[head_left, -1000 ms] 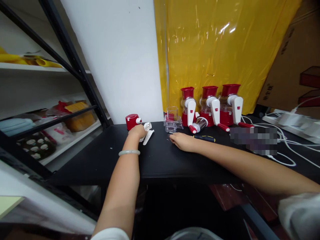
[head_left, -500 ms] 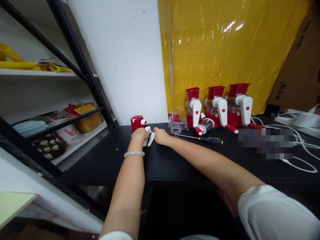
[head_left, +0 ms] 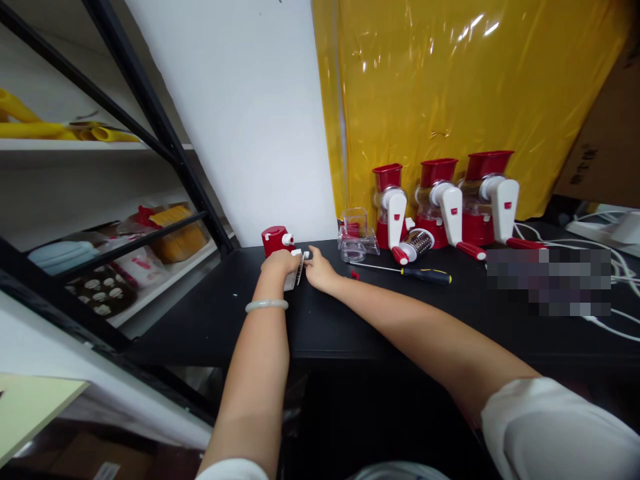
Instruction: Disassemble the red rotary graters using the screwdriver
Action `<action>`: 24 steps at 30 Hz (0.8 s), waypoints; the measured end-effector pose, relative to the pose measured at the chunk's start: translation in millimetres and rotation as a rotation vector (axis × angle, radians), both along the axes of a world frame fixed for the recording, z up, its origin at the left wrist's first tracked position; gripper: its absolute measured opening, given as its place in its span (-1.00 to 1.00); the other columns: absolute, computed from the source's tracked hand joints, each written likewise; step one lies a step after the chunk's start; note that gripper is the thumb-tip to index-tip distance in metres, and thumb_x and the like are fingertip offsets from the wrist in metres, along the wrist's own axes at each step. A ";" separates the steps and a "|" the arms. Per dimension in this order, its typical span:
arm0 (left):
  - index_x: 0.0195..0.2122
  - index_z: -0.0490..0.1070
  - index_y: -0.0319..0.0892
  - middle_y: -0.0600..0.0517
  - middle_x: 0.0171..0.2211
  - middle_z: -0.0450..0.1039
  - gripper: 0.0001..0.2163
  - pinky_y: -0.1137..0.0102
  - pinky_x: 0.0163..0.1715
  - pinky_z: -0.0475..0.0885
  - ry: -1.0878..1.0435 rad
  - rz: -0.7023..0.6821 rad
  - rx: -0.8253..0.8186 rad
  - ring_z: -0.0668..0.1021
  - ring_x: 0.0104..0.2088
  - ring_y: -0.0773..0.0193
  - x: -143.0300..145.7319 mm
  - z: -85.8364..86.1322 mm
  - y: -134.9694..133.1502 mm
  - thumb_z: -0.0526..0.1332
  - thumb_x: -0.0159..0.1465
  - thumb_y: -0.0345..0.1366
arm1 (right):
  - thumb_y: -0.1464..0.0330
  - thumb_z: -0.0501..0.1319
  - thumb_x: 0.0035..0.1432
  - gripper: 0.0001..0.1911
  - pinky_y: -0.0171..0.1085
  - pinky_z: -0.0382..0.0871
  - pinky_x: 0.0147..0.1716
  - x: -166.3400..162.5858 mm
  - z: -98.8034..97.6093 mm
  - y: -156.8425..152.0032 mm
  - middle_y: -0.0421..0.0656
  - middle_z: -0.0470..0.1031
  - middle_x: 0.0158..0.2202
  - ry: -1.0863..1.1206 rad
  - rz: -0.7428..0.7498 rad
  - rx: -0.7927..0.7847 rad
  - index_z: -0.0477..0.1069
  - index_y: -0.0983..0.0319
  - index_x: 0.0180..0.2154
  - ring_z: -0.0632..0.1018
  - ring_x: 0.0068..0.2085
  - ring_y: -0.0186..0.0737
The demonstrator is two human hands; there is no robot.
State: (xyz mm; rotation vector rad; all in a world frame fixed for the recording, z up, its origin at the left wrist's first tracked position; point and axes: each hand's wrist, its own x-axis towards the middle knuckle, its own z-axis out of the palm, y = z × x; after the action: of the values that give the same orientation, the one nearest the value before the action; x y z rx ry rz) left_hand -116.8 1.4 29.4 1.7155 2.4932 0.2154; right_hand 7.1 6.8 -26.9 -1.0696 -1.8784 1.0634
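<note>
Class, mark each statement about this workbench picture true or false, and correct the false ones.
1. Three red-and-white graters stand in a row before the yellow sheet. True.
2. The right hand holds the screwdriver. False: the screwdriver lies on the black table; the right hand is at the small white part that the left hand grips.
3. The left wrist wears a pale bracelet. True.
4. The clear container sits left of the red piece. False: it sits right of it, between it and the graters.
</note>
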 end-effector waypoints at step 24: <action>-0.17 0.55 -0.31 -0.24 -0.28 0.61 -0.67 0.41 -0.47 0.48 0.010 -0.030 -0.044 0.64 -0.42 0.13 3.7 2.4 -2.3 0.24 0.23 -0.12 | 0.49 0.13 0.18 -0.17 -0.11 0.37 0.12 -10.0 -7.4 -7.8 0.20 0.44 0.14 0.077 0.000 -0.030 -0.17 0.40 0.40 0.49 0.16 -0.04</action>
State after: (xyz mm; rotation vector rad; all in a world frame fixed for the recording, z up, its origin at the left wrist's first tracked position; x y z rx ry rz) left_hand -113.0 -0.9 31.8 1.7396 2.4580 0.1493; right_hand -2.9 -1.0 -34.3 -1.0306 -1.8065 1.1205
